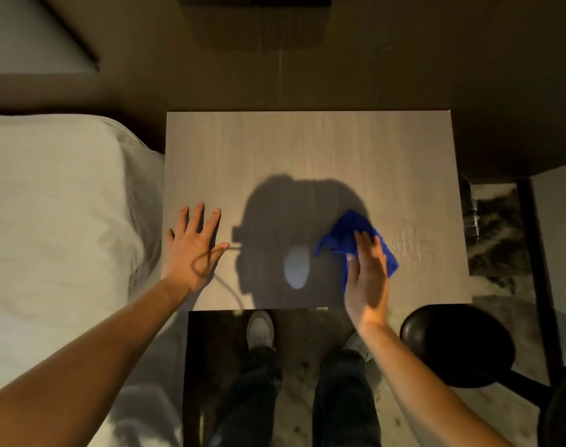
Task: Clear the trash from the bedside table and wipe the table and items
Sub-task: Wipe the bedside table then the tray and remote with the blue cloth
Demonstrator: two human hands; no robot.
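The bedside table is a pale wood top with nothing standing on it; my shadow falls across its middle. A blue cloth lies flat on the table's right front part. My right hand presses on the cloth with fingers together, covering its near half. At the table's left front edge, my left hand rests palm down with fingers spread and holds nothing.
A bed with white linen lies against the table's left side. A dark round stool stands at the right front. A dark wall unit hangs behind the table. My feet are on the floor below.
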